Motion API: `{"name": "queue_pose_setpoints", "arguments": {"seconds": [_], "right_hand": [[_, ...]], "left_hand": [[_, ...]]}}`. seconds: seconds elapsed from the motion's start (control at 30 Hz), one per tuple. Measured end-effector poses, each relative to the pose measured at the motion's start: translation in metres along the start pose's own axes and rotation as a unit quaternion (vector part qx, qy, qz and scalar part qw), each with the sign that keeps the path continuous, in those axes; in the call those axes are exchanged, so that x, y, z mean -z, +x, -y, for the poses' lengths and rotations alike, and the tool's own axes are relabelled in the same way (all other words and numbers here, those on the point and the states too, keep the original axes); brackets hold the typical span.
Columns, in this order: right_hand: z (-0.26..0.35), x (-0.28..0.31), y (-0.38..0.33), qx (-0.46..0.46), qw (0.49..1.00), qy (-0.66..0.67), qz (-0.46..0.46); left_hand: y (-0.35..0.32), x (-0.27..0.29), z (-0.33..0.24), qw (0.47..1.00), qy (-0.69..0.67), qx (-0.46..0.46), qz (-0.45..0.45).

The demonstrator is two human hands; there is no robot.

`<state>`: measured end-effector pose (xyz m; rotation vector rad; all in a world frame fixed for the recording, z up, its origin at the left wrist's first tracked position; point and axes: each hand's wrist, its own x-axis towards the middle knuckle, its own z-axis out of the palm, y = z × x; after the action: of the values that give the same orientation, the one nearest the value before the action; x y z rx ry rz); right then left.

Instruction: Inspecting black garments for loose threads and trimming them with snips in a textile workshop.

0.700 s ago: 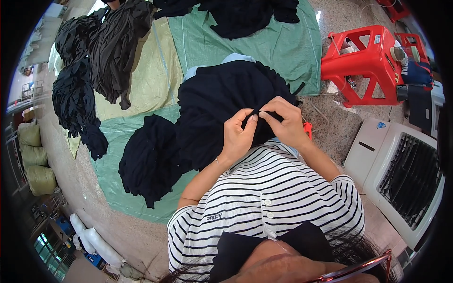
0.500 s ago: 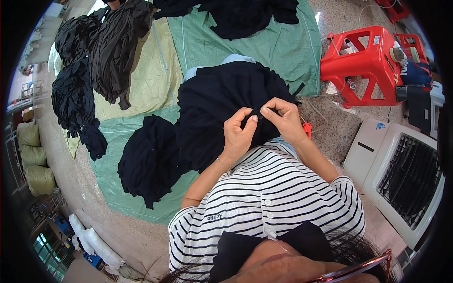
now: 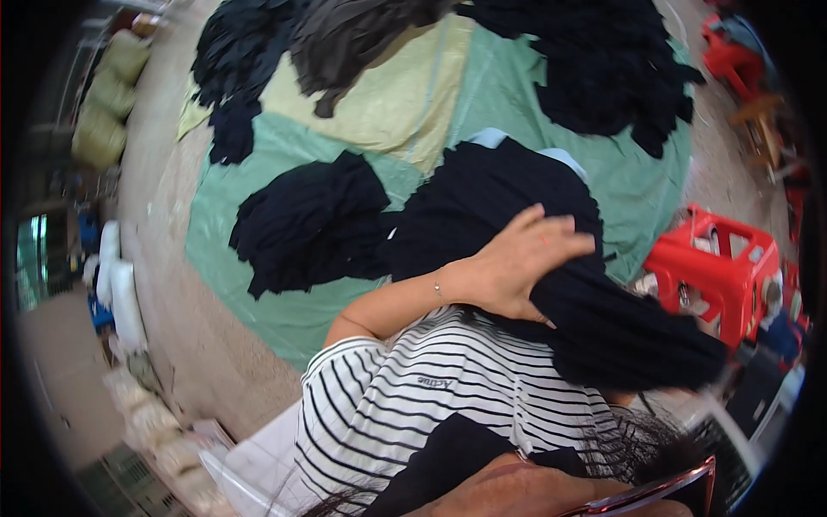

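Note:
My left hand [image 3: 521,263] is open, its fingers spread over the dark navy cloth [image 3: 491,185] heaped on my lap. Whether the palm presses on the fabric or hovers just above it, I cannot tell. From this heap a dark navy garment [image 3: 637,332] stretches out to the right, its far end smeared by motion. That garment covers my right hand and most of the forearm, so its fingers do not show. Light blue fabric [image 3: 564,159] peeks out from beneath the far side of the heap.
A smaller navy cloth pile [image 3: 314,224] lies left on the green sheet [image 3: 284,323]. Dark garments [image 3: 603,69] and a brown-grey pile [image 3: 362,39] lie farther off. A red plastic stool [image 3: 719,258] stands at right. Stuffed sacks [image 3: 103,95] line the far left.
My hands were together, pinching a bit of the dark cloth; now they are apart. The left has spread open, and a garment has swung right over the right arm. The view has shifted left.

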<state>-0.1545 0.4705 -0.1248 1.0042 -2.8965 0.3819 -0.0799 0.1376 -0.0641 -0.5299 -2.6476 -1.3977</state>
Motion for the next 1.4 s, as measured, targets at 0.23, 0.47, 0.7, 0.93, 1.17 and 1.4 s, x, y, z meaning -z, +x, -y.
{"name": "queue_pose_setpoints", "arguments": {"seconds": [0.23,0.47,0.7,0.93,1.17,1.4], "right_hand": [[0.035,0.076,0.136,0.044,0.794,0.593,-0.128],[0.053,-0.012,0.145,-0.148,0.830,0.537,0.035],[0.020,-0.076,0.103,-0.015,0.978,0.186,0.094],[-0.014,-0.084,0.090,-0.109,0.974,0.156,0.123],[-0.037,-0.067,0.100,-0.093,0.969,0.225,0.027],[-0.046,-0.023,0.116,-0.061,0.941,0.304,-0.133]], "left_hand": [[-0.081,0.130,0.018,0.926,0.221,0.302,0.051],[-0.273,0.396,0.118,0.466,0.733,0.387,-0.310],[-0.177,0.190,0.188,0.845,0.258,0.325,-0.337],[-0.029,-0.039,0.078,0.963,0.100,0.092,-0.231],[0.000,-0.102,0.042,0.990,0.052,0.052,-0.120],[-0.023,-0.096,0.061,0.947,0.255,0.152,-0.122]]}}
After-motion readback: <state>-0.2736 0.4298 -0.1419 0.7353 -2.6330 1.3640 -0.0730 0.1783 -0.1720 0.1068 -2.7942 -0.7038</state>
